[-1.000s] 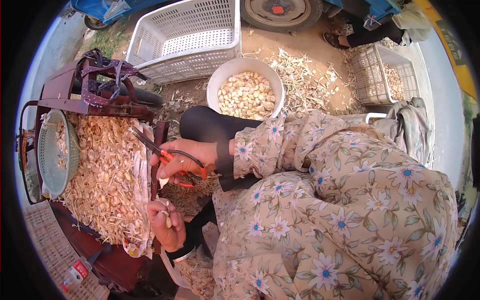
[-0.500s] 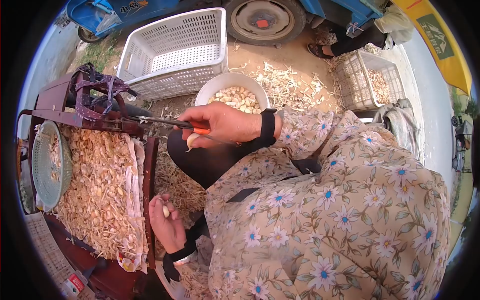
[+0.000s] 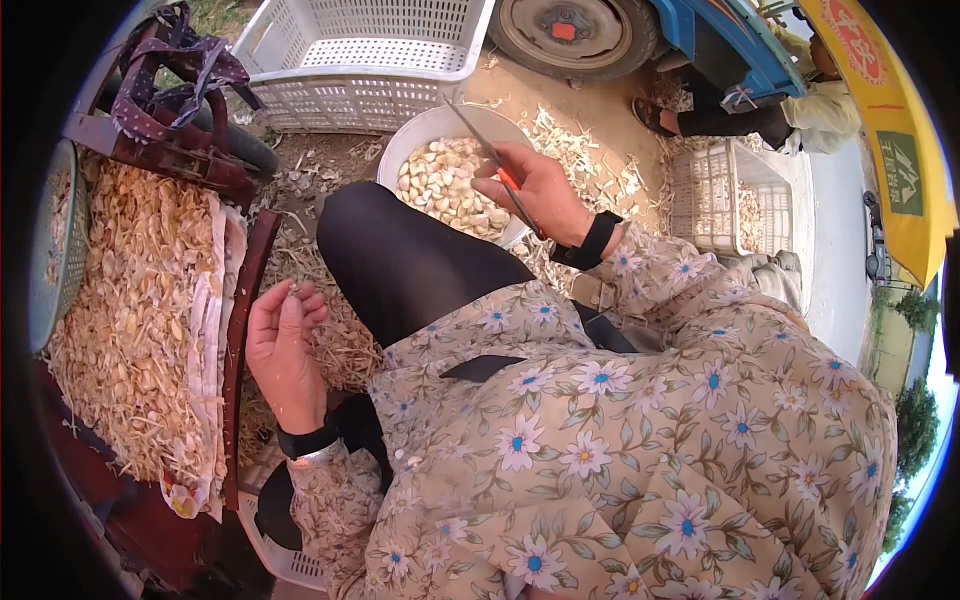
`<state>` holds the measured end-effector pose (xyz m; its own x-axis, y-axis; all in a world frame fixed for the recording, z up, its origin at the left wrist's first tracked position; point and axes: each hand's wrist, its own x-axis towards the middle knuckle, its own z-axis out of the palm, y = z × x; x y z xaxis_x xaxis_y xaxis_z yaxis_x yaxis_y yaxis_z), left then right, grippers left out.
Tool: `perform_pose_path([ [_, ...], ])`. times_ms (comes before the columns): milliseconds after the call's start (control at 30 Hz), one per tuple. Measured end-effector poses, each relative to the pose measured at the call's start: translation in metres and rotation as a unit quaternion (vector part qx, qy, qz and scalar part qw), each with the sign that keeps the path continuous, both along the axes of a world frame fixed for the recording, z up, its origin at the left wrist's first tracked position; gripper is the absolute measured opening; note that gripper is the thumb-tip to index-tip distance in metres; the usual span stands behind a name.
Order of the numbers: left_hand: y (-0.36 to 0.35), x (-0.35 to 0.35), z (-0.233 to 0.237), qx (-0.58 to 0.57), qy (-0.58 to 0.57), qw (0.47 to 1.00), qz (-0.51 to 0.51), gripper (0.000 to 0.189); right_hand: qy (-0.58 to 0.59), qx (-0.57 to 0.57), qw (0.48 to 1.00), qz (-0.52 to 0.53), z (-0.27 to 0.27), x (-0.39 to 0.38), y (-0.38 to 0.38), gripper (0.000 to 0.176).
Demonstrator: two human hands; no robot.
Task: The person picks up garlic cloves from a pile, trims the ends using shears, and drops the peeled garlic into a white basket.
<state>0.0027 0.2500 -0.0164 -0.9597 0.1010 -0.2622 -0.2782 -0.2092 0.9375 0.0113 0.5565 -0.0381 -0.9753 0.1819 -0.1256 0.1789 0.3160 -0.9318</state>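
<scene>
My right hand (image 3: 545, 198) is closed around a long thin metal tool (image 3: 478, 138) with an orange grip, above the edge of a white bucket (image 3: 392, 160). Its exact kind does not show clearly. Many pale garlic cloves (image 3: 440, 180) fill the bucket. Off to the left, my left hand (image 3: 288, 345) is raised with curled fingers and the thumb against them. Whatever it may hold is hidden. Beside that hand lies a broad heap of garlic cloves and dry skins (image 3: 145, 320) on a cloth-lined surface.
A large white plastic crate (image 3: 370, 95) stands behind the bucket. Another crate (image 3: 700, 205) is at the right, near a co-worker's leg (image 3: 735, 125). A dark red frame (image 3: 250, 330) borders the heap, with a green basket (image 3: 65, 270) at its far side. A blue vehicle's wheel (image 3: 570, 35) stands behind.
My right hand has moved right to the bucket, and the clove seen in it is no longer visible there. My left hand has risen; its clove no longer shows. The view has shifted.
</scene>
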Motion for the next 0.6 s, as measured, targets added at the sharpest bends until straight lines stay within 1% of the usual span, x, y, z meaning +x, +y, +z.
perform_pose_path([
  [33,-0.024,0.003,-0.019,-0.073,0.001,0.996,0.044,0.02,0.04,0.008,0.999,0.02,0.0,-0.001,-0.008,0.038],
  [100,-0.07,0.01,-0.072,-0.19,-0.086,0.974,0.083,0.015,0.057,-0.015,0.998,0.039,0.008,-0.003,-0.034,0.038],
  [167,-0.097,0.017,-0.13,-0.197,-0.134,0.967,0.084,0.015,0.09,-0.002,0.99,0.108,0.002,-0.006,-0.054,0.042],
  [200,-0.1,0.025,-0.151,-0.202,-0.161,0.963,0.082,0.015,0.09,0.055,0.983,0.148,0.013,-0.006,-0.064,0.043],
  [233,-0.1,0.031,-0.171,-0.212,-0.185,0.958,0.059,0.015,0.091,0.109,0.971,0.19,0.023,-0.009,-0.073,0.044],
  [300,-0.095,0.03,-0.205,-0.229,-0.225,0.947,0.01,0.016,0.154,0.145,0.959,0.19,0.019,-0.015,-0.083,0.044],
  [333,-0.093,0.031,-0.223,-0.306,-0.199,0.93,-0.046,0.017,0.184,0.163,0.951,0.187,0.017,-0.016,-0.088,0.044],
  [400,-0.087,0.034,-0.259,-0.445,-0.139,0.871,-0.154,0.018,0.178,0.171,0.955,0.162,0.011,-0.018,-0.095,0.041],
  [433,-0.085,0.04,-0.275,-0.483,-0.075,0.854,-0.176,0.018,0.174,0.175,0.957,0.149,0.008,-0.019,-0.099,0.039],
  [500,-0.071,0.044,-0.285,-0.549,0.06,0.806,-0.212,0.018,0.2,0.186,0.95,0.149,0.005,-0.021,-0.101,0.038],
  [533,-0.067,0.044,-0.29,-0.606,0.036,0.749,-0.266,0.018,0.212,0.192,0.947,0.149,0.004,-0.021,-0.101,0.038],
  [600,-0.063,0.045,-0.306,-0.614,-0.003,0.723,-0.318,0.023,0.185,0.193,0.953,0.144,0.004,-0.021,-0.104,0.038],
])
